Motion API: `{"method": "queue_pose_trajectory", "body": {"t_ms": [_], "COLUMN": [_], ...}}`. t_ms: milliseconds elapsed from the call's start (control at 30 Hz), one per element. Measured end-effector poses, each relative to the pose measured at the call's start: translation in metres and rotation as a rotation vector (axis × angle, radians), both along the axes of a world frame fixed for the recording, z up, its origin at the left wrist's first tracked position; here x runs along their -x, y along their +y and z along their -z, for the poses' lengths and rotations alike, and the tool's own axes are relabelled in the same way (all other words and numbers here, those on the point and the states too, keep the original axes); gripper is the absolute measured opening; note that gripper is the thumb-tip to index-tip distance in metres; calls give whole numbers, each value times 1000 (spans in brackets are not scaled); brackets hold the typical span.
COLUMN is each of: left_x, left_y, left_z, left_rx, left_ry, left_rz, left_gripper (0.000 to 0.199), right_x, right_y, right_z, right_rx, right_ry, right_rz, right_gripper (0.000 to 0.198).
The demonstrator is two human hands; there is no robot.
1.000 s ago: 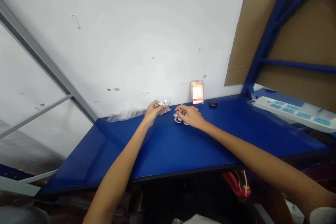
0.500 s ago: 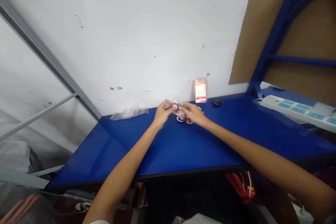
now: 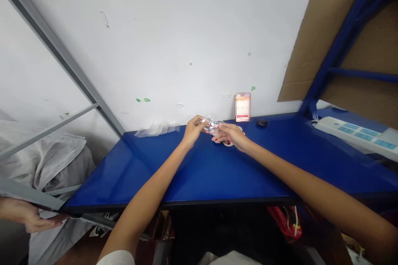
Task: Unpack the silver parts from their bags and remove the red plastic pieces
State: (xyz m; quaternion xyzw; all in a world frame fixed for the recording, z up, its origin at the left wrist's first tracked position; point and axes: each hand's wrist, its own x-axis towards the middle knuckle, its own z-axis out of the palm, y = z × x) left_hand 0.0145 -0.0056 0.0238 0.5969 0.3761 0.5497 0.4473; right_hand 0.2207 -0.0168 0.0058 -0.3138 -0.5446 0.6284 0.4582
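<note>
Bag (image 3: 210, 123), clear plastic, held up between both hands over far middle of blue table (image 3: 199, 174). Left hand (image 3: 197, 127): thumb and fingers pinched together on left side of bag. Right hand (image 3: 232, 134): thumb and forefinger closed on right side of it, lower fingers looser, curled below. Something shiny in or at bag, too small to tell. Discs (image 3: 228, 143), white and red, lie on table below right hand, partly hidden by it; can't tell if touching.

Far left on table: flat pile of clear sleeves (image 3: 158, 128) near wall (image 3: 186, 41). Far side, right of hands: upright panel (image 3: 243, 108), pixelated, by wall; small black item (image 3: 262, 123) to its right. Farther right: white power strip (image 3: 357, 134), blue sockets. Cardboard (image 3: 306, 41) behind, right. Near left, beyond table edge: another person's hand (image 3: 37, 217), fingers extended, grip unclear.
</note>
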Motion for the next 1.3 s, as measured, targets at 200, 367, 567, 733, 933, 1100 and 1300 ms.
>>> {"method": "queue_pose_trajectory", "body": {"t_ms": [200, 367, 567, 733, 933, 1100, 1300], "left_x": [-2, -6, -2, -5, -4, 3, 6], "left_y": [-5, -11, -8, -8, -5, -1, -7], "left_z": [-1, -3, -3, -1, 2, -1, -11], "left_rx": [-180, -233, -214, -224, -211, -203, -217], "left_ry": [193, 222, 161, 159, 164, 196, 294], "left_rz": [7, -53, -127, -112, -140, -171, -144], "left_gripper": [32, 28, 27, 26, 29, 34, 38], "right_x": [6, 3, -1, 3, 4, 6, 11], "right_y": [-9, -5, -5, -2, -1, -8, -16], "right_z": [-4, -3, -5, 0, 3, 2, 3], "right_rx": [28, 30, 51, 78, 73, 100, 181], "right_ry": [30, 38, 9, 32, 105, 138, 159], "right_rz": [5, 17, 26, 44, -52, -146, -268], "right_gripper": [37, 27, 22, 19, 20, 20, 29]}}
